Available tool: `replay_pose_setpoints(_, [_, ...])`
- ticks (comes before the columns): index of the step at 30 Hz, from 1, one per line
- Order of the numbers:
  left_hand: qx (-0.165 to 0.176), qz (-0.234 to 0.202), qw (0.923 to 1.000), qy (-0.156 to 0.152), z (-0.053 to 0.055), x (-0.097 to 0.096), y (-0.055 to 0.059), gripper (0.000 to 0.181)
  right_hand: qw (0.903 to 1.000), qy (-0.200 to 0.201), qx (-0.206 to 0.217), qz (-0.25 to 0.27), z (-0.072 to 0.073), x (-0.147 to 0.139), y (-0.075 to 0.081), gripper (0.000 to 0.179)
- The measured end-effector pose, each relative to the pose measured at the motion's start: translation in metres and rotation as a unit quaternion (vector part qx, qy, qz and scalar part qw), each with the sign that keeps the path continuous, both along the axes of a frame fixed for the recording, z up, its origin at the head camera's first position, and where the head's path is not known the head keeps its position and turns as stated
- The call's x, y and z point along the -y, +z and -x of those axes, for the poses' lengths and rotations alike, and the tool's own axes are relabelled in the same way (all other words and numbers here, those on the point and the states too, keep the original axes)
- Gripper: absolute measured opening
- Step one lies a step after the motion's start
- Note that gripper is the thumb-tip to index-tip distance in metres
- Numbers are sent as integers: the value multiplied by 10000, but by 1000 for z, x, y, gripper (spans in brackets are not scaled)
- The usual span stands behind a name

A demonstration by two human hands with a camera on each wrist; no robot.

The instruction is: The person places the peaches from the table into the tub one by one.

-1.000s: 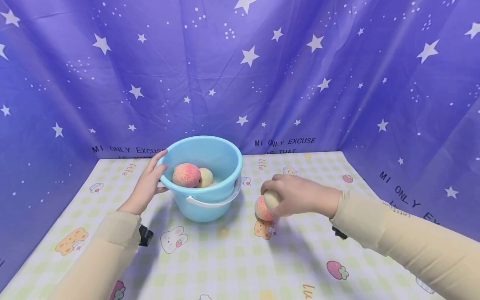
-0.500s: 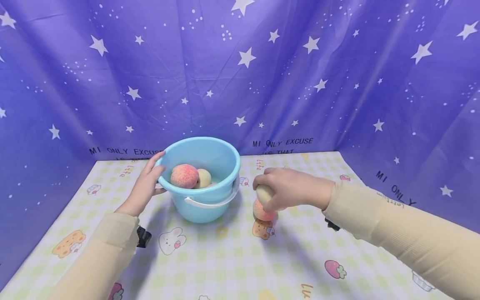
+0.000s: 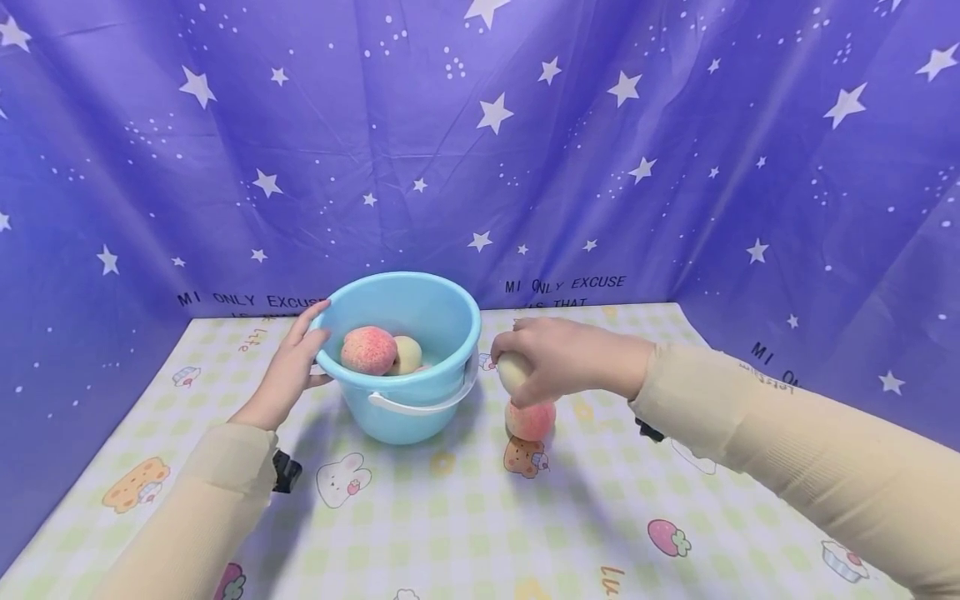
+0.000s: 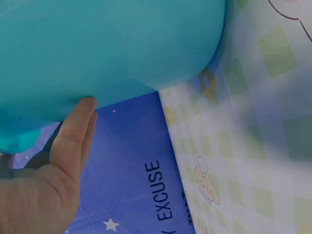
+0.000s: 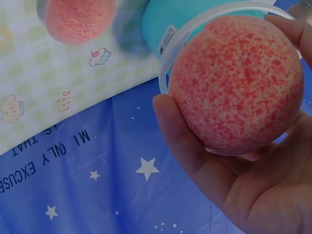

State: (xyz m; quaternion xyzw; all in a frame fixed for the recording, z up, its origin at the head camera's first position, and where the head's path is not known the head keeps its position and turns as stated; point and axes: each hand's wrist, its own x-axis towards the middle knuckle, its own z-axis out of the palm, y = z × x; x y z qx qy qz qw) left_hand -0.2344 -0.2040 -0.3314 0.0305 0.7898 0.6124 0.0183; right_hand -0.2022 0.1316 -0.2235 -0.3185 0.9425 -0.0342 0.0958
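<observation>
My left hand holds the rim of a light blue bucket, at its left side. In the left wrist view a straight digit lies against the bucket's outer wall. My right hand grips a peach, red-speckled on one side and pale on the other, raised off the table to the right of the bucket. Below that hand another pink peach sits on the cloth. Inside the bucket lie a pink peach and a pale one, with a sliver of pink beside them.
The bucket's white handle hangs down over its front. A green-and-white checked cloth with cartoon prints covers the table. Behind and at both sides hangs a purple curtain with white stars.
My right hand has lifted its peach up and leftward from beside the other peach, towards the bucket. The left hand keeps its place at the rim.
</observation>
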Motion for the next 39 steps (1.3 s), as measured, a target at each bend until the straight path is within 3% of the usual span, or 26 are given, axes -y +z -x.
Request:
replay_pose_setpoints(15, [-9, -24, 10000, -9, 1, 1, -1, 61, 9997, -194, 49, -161, 8, 16, 15, 45])
replay_pose_setpoints(39, [-51, -3, 10000, 1, 0, 1, -1, 62, 9990, -254, 134, 330, 30, 37, 23, 49])
